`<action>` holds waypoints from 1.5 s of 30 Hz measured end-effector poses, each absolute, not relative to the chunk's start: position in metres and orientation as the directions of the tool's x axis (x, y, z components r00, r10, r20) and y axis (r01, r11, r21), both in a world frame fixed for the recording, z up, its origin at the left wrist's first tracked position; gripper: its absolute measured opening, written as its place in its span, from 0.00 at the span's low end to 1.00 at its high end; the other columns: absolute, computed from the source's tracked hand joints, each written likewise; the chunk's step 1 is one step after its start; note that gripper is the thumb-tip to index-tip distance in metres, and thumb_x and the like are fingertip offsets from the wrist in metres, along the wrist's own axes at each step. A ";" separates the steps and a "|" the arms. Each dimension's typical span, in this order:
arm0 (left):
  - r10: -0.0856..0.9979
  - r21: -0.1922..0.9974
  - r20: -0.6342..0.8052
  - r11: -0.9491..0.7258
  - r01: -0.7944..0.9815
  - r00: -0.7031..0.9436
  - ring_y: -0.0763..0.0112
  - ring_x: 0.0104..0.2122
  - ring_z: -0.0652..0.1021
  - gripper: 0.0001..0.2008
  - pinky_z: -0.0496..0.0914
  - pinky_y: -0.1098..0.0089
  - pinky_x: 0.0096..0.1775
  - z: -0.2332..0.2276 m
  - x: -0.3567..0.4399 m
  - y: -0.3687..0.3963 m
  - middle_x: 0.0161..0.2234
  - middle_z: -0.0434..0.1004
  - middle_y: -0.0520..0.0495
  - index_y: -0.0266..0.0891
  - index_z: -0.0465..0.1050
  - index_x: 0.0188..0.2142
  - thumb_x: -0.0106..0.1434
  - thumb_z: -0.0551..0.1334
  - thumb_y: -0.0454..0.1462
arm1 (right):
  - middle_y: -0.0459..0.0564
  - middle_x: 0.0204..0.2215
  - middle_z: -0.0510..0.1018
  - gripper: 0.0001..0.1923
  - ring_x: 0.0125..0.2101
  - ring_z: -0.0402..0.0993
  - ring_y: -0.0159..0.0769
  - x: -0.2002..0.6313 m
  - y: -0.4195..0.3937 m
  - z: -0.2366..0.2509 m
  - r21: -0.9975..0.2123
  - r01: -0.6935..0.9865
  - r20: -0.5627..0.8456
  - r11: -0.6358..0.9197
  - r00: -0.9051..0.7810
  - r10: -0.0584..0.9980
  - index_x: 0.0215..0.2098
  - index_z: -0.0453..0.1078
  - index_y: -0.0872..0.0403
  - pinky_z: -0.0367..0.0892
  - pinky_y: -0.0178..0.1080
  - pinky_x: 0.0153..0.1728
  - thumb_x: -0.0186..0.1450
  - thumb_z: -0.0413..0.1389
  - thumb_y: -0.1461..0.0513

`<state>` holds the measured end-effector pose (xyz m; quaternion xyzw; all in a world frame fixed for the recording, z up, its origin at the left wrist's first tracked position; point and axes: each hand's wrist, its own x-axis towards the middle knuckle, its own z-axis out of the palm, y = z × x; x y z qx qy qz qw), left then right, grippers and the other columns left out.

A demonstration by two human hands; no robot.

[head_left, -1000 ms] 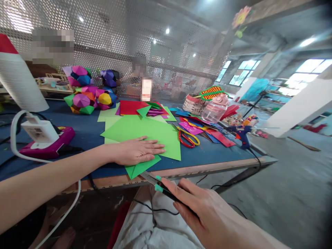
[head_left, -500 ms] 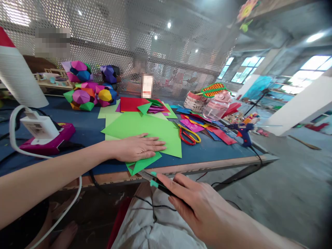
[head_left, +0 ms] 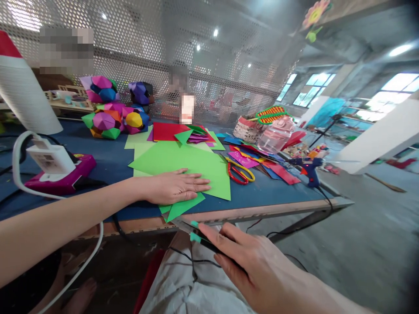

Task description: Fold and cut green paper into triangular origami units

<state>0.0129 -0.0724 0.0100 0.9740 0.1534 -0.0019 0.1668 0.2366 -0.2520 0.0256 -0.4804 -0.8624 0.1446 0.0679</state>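
- The left hand [head_left: 176,186] is laid palm down, its fingers stretched out and nothing clasped in them; the paper is pressed from above.
- Under it, a large light green sheet [head_left: 190,159] is spread over other pale green paper on the blue tabletop [head_left: 275,194].
- A darker green folded paper [head_left: 187,206] is held down beneath the same hand, its pointed corner reaching the table's front edge.
- The knife [head_left: 209,245], with a black handle and mint-green parts, is clamped in the right hand [head_left: 240,255], fingers wrapped around the handle.
- Its blade is pointed toward the corner of the darker green paper; whether the two are touching cannot be told.
- Scissors [head_left: 241,165] with red and yellow handles are placed just beside the light green sheet, on its right.
- Behind the sheet, red paper [head_left: 168,132] is stacked with purple and green pieces.
- Farther right, a pink bottle [head_left: 273,138] and a blue glue gun [head_left: 312,172] are seen.
- On the left, a white charger [head_left: 52,161] is plugged into a purple power strip [head_left: 85,166].
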 end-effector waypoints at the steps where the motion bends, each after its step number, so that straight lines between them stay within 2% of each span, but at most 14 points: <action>1: 0.300 0.323 -0.053 -0.897 0.301 0.952 0.64 0.71 0.44 0.25 0.35 0.55 0.67 0.010 0.013 -0.073 0.72 0.41 0.59 0.57 0.42 0.71 0.76 0.40 0.49 | 0.51 0.43 0.74 0.29 0.35 0.76 0.35 0.236 -0.252 0.026 -0.304 0.808 -0.009 0.505 -0.533 0.846 0.70 0.53 0.43 0.72 0.36 0.36 0.72 0.47 0.62; 8: 0.302 0.339 -0.040 -0.892 0.297 0.952 0.63 0.71 0.45 0.25 0.35 0.55 0.67 0.009 0.014 -0.072 0.72 0.43 0.59 0.57 0.43 0.71 0.76 0.42 0.49 | 0.51 0.42 0.74 0.29 0.33 0.75 0.34 0.234 -0.254 0.026 -0.279 0.816 -0.006 0.505 -0.528 0.849 0.70 0.54 0.43 0.72 0.36 0.35 0.72 0.47 0.62; 21: 0.307 0.333 -0.045 -0.893 0.303 0.951 0.62 0.71 0.45 0.25 0.35 0.55 0.67 0.010 0.013 -0.072 0.72 0.42 0.58 0.57 0.43 0.71 0.76 0.41 0.49 | 0.51 0.43 0.73 0.29 0.34 0.74 0.34 0.231 -0.249 0.021 -0.310 0.793 -0.008 0.524 -0.554 0.833 0.71 0.52 0.43 0.71 0.36 0.35 0.72 0.46 0.62; 28: 0.298 0.324 -0.039 -0.899 0.294 0.954 0.63 0.71 0.44 0.25 0.35 0.56 0.67 0.008 0.013 -0.070 0.72 0.41 0.59 0.58 0.43 0.71 0.76 0.41 0.50 | 0.51 0.44 0.72 0.28 0.35 0.75 0.37 0.229 -0.248 0.023 -0.324 0.794 -0.059 0.515 -0.560 0.826 0.71 0.50 0.42 0.71 0.39 0.34 0.73 0.44 0.61; 33: 0.288 0.311 -0.046 -0.906 0.288 0.956 0.64 0.71 0.44 0.26 0.34 0.57 0.67 0.007 0.013 -0.070 0.72 0.41 0.59 0.57 0.42 0.71 0.76 0.41 0.50 | 0.52 0.45 0.75 0.28 0.38 0.77 0.38 0.227 -0.252 0.031 -0.331 0.796 -0.086 0.507 -0.560 0.824 0.69 0.55 0.44 0.74 0.39 0.36 0.72 0.46 0.63; 36: 0.298 0.316 -0.045 -0.901 0.297 0.953 0.64 0.71 0.44 0.26 0.34 0.57 0.67 0.008 0.012 -0.070 0.72 0.42 0.59 0.57 0.43 0.71 0.76 0.40 0.50 | 0.51 0.46 0.76 0.28 0.39 0.78 0.39 0.231 -0.263 0.037 -0.321 0.767 -0.032 0.555 -0.594 0.804 0.68 0.58 0.43 0.75 0.38 0.37 0.71 0.49 0.64; 39: 0.295 0.321 -0.043 -0.900 0.293 0.954 0.65 0.71 0.45 0.26 0.34 0.57 0.67 0.008 0.012 -0.070 0.72 0.42 0.58 0.56 0.43 0.71 0.76 0.40 0.50 | 0.51 0.50 0.75 0.29 0.41 0.78 0.39 0.247 -0.266 0.043 -0.298 0.779 0.056 0.552 -0.563 0.825 0.69 0.55 0.40 0.75 0.38 0.39 0.71 0.49 0.63; 41: 0.300 0.333 -0.037 -0.896 0.294 0.953 0.64 0.70 0.47 0.26 0.35 0.57 0.67 0.008 0.012 -0.071 0.72 0.44 0.57 0.54 0.46 0.71 0.76 0.42 0.49 | 0.51 0.51 0.74 0.28 0.42 0.77 0.38 0.265 -0.255 0.046 -0.260 0.825 0.115 0.501 -0.489 0.865 0.70 0.52 0.39 0.75 0.38 0.40 0.73 0.46 0.62; 43: 0.328 0.370 -0.005 -0.877 0.306 0.945 0.64 0.70 0.50 0.26 0.38 0.59 0.67 0.008 0.011 -0.071 0.71 0.48 0.55 0.51 0.48 0.70 0.76 0.43 0.49 | 0.54 0.48 0.74 0.26 0.40 0.77 0.38 0.289 -0.232 0.045 -0.172 0.890 0.204 0.422 -0.387 0.899 0.71 0.51 0.44 0.74 0.41 0.41 0.75 0.43 0.60; 45: 0.399 0.424 0.055 -0.839 0.340 0.915 0.64 0.68 0.56 0.28 0.46 0.63 0.67 0.008 0.011 -0.071 0.70 0.53 0.51 0.47 0.49 0.70 0.76 0.45 0.50 | 0.56 0.47 0.74 0.26 0.42 0.76 0.42 0.316 -0.202 0.039 -0.079 0.948 0.261 0.308 -0.279 0.924 0.70 0.53 0.50 0.72 0.46 0.45 0.75 0.42 0.58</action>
